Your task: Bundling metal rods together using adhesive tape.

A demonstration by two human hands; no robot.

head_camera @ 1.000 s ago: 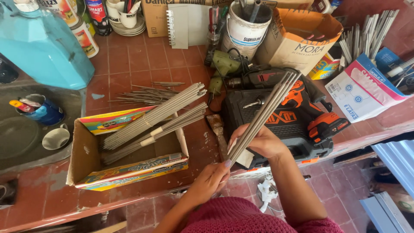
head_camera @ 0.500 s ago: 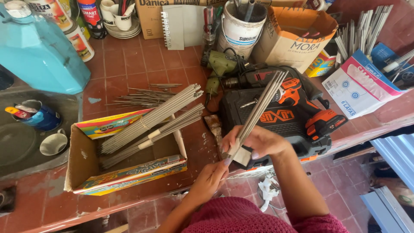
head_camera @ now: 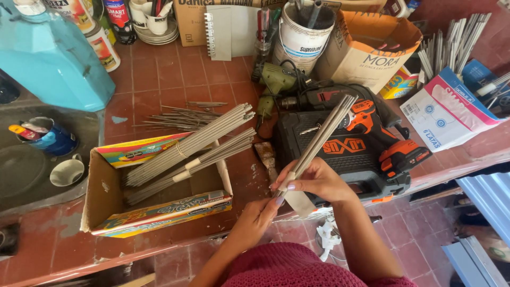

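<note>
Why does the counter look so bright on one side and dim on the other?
In the head view, hard daylight falls on the white carton and the counter's front edge, washing them out; the sink side lies in shade. The right hand and its bundle of grey rods look sharp, with no blur.

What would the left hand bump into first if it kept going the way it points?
Probably the strip of paper under the bundle of grey rods in the right hand; the left hand fingertips already seem to touch it.
</note>
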